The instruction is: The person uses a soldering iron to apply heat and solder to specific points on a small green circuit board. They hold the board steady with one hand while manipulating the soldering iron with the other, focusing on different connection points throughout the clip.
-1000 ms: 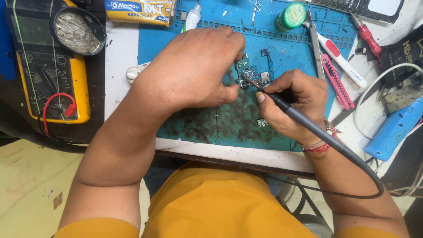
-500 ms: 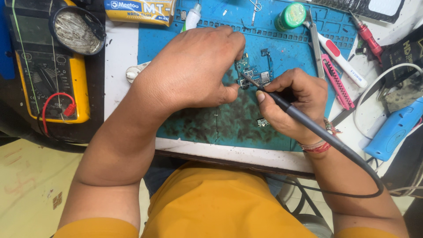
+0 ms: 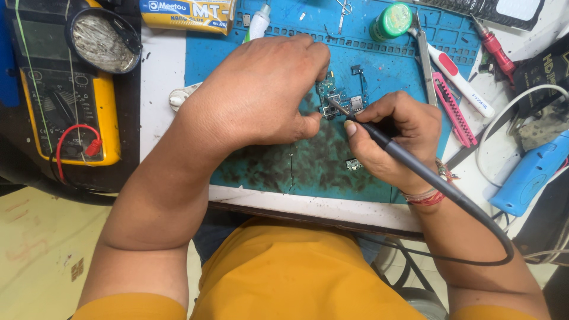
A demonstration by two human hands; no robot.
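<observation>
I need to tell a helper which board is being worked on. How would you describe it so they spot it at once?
Start at the blue work mat in the middle of the bench. Between the left hand and the right hand lies a small green circuit board, with the soldering iron tip on it. Unlike the loose small part nearer the person, it is pinned by fingers.

work mat (image 3: 409, 89): blue rubbery sheet, matt, scorched dark in the middle
soldering iron (image 3: 409, 163): matt black plastic grip, bare metal tip
circuit board (image 3: 332, 95): green, with shiny metal parts
multimeter (image 3: 65, 89): yellow plastic casing
</observation>
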